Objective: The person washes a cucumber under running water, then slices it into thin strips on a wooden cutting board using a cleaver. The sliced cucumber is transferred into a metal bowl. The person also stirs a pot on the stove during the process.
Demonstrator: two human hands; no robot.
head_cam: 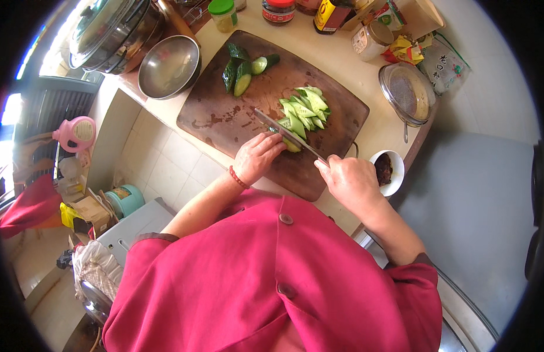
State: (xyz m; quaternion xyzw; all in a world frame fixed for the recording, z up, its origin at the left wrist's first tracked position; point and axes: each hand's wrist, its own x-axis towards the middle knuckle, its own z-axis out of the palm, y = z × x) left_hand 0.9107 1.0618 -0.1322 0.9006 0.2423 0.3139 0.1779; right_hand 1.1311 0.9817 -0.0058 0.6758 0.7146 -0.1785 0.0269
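My right hand (pixel 353 180) grips the handle of a kitchen knife (pixel 278 127), whose blade points up and to the left across the wooden cutting board (pixel 219 127). Fingers of my left hand (pixel 261 154) rest on a piece of cucumber (pixel 291 145) close against the blade. Just beyond the blade lies a heap of sliced cucumber (pixel 305 108). Several larger cucumber chunks (pixel 243 72) with dark green skin sit at the board's far left. The underside of the held piece is hidden by my fingers and the knife.
A metal bowl (pixel 168 66) stands left of the board, beside a lidded steel pot (pixel 118 39). To the right are a white bowl with dark food (pixel 397 174) and a mesh strainer (pixel 406 94). Jars and a sauce bottle (pixel 331 15) line the far side of the counter.
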